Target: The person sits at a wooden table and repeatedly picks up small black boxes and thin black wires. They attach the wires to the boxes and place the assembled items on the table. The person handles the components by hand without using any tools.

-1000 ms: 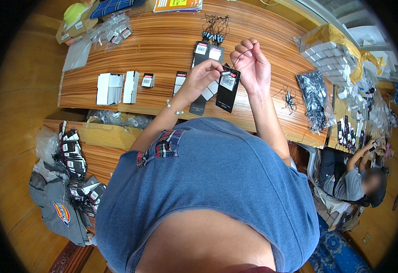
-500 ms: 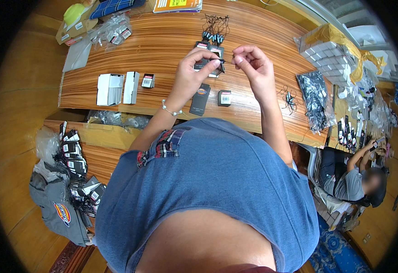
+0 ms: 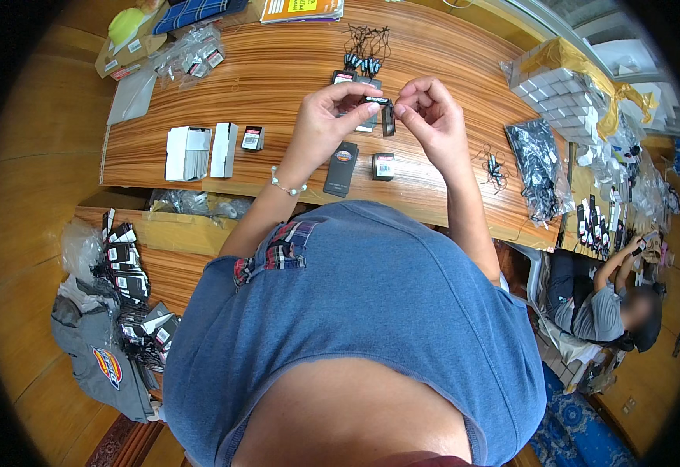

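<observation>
Above the striped wooden table (image 3: 278,93), my left hand (image 3: 328,113) pinches a small black hang tag (image 3: 388,121) between thumb and fingertips. One part of the tag points toward my right hand, and a dark flap hangs down from it. My right hand (image 3: 436,117) is closed in a pinch at the tag's right end; any cord in those fingers is too fine to make out. Just below lie a long black tag (image 3: 341,168) and a small stack of dark tags with a white label (image 3: 383,166). More dark tags (image 3: 345,77) are partly hidden behind my hands.
Black cords with clips (image 3: 367,54) lie beyond my hands, and loose cords (image 3: 495,167) to the right. At left stand white card stacks (image 3: 188,153) and a small tag stack (image 3: 253,138). Bagged black cords (image 3: 538,167) and wrapped white boxes (image 3: 558,89) are at right. A co-worker (image 3: 608,311) sits beyond.
The black tag has turned, so its dark flap now hangs down between my hands. My right hand has come slightly closer to my left and meets the tag's end.
</observation>
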### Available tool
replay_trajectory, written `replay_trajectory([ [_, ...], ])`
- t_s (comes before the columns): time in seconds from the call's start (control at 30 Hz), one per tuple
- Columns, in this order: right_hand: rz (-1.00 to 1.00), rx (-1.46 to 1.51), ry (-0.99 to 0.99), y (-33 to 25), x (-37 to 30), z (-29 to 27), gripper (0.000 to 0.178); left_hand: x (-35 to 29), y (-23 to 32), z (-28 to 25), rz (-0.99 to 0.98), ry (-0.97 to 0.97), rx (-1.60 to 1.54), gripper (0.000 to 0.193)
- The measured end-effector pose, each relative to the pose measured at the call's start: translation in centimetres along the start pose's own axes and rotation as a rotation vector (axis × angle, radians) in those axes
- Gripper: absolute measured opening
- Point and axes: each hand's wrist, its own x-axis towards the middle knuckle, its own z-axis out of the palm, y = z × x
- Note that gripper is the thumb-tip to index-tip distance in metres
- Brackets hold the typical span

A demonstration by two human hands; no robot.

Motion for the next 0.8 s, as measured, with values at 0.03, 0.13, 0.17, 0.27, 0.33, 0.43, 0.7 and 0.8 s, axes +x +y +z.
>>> replay_trajectory([
  [0.03, 0.003, 0.009, 0.001, 0.0, 0.0, 0.0, 0.015, 0.0, -0.1, 0.0, 0.01, -0.004, -0.014, 0.018],
  [0.13, 0.018, 0.039, -0.001, -0.1, 0.0, 0.1, 0.016, 0.0, 0.0, -0.1, -0.007, -0.011, -0.037, 0.019],
  [0.17, 0.026, 0.049, -0.005, 0.0, 0.0, 0.1, 0.016, 0.0, 0.0, -0.1, -0.005, -0.014, -0.036, 0.019],
  [0.27, 0.05, 0.082, 0.0, -0.1, 0.0, -0.1, 0.016, 0.1, 0.0, -0.3, -0.003, -0.025, -0.037, 0.019],
  [0.33, 0.06, 0.092, -0.007, -0.2, 0.1, -0.2, 0.016, 0.1, 0.2, -0.4, -0.009, -0.028, -0.042, 0.019],
  [0.43, 0.065, 0.089, -0.033, 0.0, 0.2, -0.2, 0.017, 0.1, 0.4, -0.4, -0.013, -0.057, -0.014, 0.018],
  [0.7, 0.111, 0.129, -0.101, 0.1, 0.2, -0.5, 0.021, 0.4, 0.9, -0.7, -0.033, -0.146, 0.164, 0.017],
  [0.8, 0.129, 0.191, -0.099, 0.3, 0.2, -0.4, 0.021, 0.5, 1.1, -0.7, -0.02, -0.169, 0.196, 0.017],
])
